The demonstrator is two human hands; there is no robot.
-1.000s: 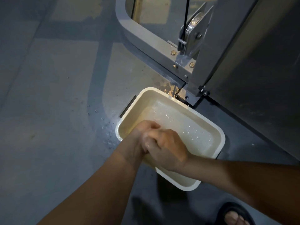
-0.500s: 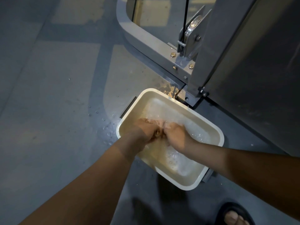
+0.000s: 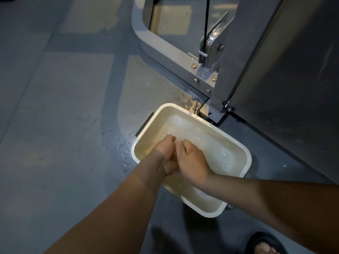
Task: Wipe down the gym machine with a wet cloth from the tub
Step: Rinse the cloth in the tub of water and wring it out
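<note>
Over the tub [image 3: 212,213] | left hand [image 3: 165,149] and right hand [image 3: 190,158] pressed together, fingers curled | cannot tell what they grip | gym machine [image 3: 183,57] just behind tub

I am watching the left hand [image 3: 164,149] and right hand [image 3: 192,160] pressing together over the white tub [image 3: 245,153], fingers curling inward; I am not making out what they are clutching. Water [image 3: 211,143] is glinting at their 2 o'clock. The machine frame [image 3: 165,50] is standing at the tub's 12 o'clock, and droplets [image 3: 117,138] are dotting the floor [image 3: 55,125] at its 9 o'clock.
</note>
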